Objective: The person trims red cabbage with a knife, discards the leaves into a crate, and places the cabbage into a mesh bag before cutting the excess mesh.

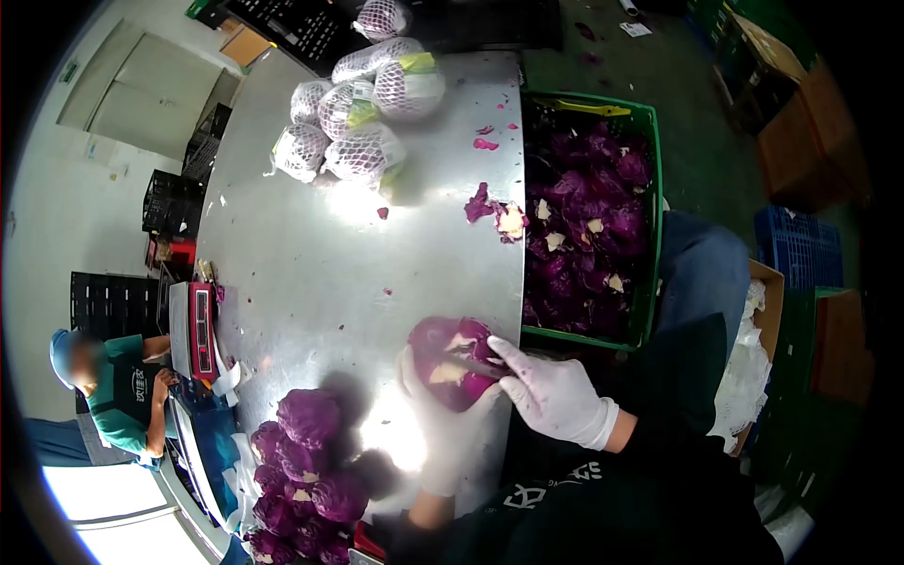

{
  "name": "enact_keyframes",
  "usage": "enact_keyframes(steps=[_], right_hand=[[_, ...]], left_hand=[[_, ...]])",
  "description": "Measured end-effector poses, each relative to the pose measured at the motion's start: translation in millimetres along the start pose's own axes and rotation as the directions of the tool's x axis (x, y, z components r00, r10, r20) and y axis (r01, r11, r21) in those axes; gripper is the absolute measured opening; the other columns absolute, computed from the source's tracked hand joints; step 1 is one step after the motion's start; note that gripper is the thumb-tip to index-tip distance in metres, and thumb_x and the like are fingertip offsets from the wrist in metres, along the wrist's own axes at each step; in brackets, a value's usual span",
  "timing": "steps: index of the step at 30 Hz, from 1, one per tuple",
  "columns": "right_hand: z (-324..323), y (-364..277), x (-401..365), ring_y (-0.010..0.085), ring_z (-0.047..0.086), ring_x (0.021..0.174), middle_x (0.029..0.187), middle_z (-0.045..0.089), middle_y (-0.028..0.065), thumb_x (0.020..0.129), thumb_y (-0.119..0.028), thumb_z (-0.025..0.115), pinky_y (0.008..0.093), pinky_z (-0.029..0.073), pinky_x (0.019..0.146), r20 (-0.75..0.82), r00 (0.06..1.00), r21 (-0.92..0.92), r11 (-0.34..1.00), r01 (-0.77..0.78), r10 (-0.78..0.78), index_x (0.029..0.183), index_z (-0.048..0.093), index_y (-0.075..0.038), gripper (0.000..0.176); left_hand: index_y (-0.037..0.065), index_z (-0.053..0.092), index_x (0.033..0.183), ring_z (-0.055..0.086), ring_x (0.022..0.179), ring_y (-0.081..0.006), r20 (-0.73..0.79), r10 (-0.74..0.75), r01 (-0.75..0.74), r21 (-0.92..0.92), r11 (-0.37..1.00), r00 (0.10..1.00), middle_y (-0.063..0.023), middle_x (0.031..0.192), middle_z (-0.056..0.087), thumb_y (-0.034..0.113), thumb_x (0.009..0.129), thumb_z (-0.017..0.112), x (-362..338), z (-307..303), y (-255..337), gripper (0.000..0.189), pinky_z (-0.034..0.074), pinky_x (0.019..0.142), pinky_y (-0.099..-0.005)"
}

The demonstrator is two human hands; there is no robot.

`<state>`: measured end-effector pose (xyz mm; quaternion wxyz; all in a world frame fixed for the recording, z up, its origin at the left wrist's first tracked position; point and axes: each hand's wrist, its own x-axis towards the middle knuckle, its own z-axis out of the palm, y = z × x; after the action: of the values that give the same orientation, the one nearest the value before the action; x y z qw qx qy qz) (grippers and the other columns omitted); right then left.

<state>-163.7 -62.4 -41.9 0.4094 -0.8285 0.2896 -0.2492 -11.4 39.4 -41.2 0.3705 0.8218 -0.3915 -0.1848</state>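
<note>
Evidently, the largest item on site is the steel table (301,226), spanning the centre of the frame. Against its right edge, upper right of centre, stands a green crate (654,217) filled with loose purple leaves and pale trimmings. At lower left of the frame, a pile of red cabbages (311,417) rests on the tabletop; at upper centre sits a group of foam-netted heads (360,151), some bearing yellow-green labels.

The red cabbage (441,341) under handling is just below and right of the frame's centre, near the table's right edge, its pale stem end exposed. The gloved left hand (454,428) cups it from below and left, fingers spread wide around its curve and in contact. The gloved right hand (556,395) is closed at the head's right side, gripping what appears to be a short knife (482,366); the handle is hidden.

The governing relation: the cabbage lies left of the right hand's grip, with the blade pointing leftward across the stem end. Both hands are close, the left the more fully in contact. The head is near round; no clear long axis can be determined. Small leaf scraps (478,203) lie by the crate.
</note>
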Motion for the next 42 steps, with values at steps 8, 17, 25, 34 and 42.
enact_keyframes(steps=[8, 17, 25, 34, 42], right_hand=[[5, -2, 5, 0.0213, 0.058, 0.045, 0.062, 0.059, 0.0087, 0.095, -0.031, 0.059, 0.0332, 0.046, 0.041, 0.061, 0.998, -0.197, 0.98, 0.019, -0.007, 0.143, 0.042, 0.001, 0.06], [18, 26, 22, 0.0324, 0.068, 0.065, 0.082, 0.069, 0.0162, 0.1, -0.025, 0.054, 0.0359, 0.055, 0.055, -0.291, 0.928, 0.187, 0.965, -0.182, 0.232, 0.118, 0.064, -0.007, 0.028], [3, -1, 47, 0.0345, 0.068, 0.091, 0.108, 0.063, 0.0165, 0.086, -0.053, 0.067, 0.0405, 0.056, 0.078, 0.057, 0.98, 0.171, 0.965, -0.199, 0.192, 0.125, 0.057, -0.006, 0.062], [-8, 36, 37, 0.0244, 0.066, 0.067, 0.08, 0.065, 0.0083, 0.084, -0.022, 0.069, 0.0337, 0.055, 0.057, -0.044, 0.968, -0.205, 0.95, 0.234, -0.248, 0.085, 0.065, -0.006, 0.016], [-25, 11, 47, 0.0281, 0.066, 0.105, 0.13, 0.056, 0.014, 0.076, -0.054, 0.078, 0.036, 0.055, 0.087, -0.018, 0.992, -0.096, 0.987, -0.126, 0.125, 0.133, 0.053, -0.006, 0.079]], left_hand=[[0.001, 0.016, 0.15, 0.037, 0.131, -0.0308, 0.014, 0.098, -0.099, 0.102, 0.99, 0.995, -0.0189, 0.139, 0.032, 0.01, 0.064, 0.089, 0, 0, 9, 0.114, 0.034, 0.11, -0.0434], [-0.001, 0.014, 0.151, 0.029, 0.138, -0.0383, -0.037, -0.017, 0.018, 0.023, 1.0, 0.999, -0.0251, 0.149, 0.024, 0.033, 0.067, 0.092, -8, 7, -2, 0.12, 0.027, 0.115, -0.0489], [0.002, 0.016, 0.149, 0.045, 0.127, -0.0258, -0.061, 0.053, -0.057, -0.066, 0.996, 0.997, -0.0173, 0.139, 0.04, -0.001, 0.068, 0.084, -5, 8, 2, 0.105, 0.041, 0.106, -0.0409], [0.001, 0.009, 0.152, 0.041, 0.132, -0.0282, 0.055, 0.028, -0.025, -0.049, 0.998, 0.998, -0.017, 0.147, 0.032, 0.011, 0.069, 0.089, -3, -4, -13, 0.115, 0.037, 0.111, -0.0433], [0.003, 0.013, 0.151, 0.045, 0.128, -0.0254, 0.04, -0.087, 0.095, -0.29, 0.952, 0.995, -0.0168, 0.143, 0.037, -0.001, 0.07, 0.083, -4, -2, -11, 0.107, 0.042, 0.108, -0.0398]])
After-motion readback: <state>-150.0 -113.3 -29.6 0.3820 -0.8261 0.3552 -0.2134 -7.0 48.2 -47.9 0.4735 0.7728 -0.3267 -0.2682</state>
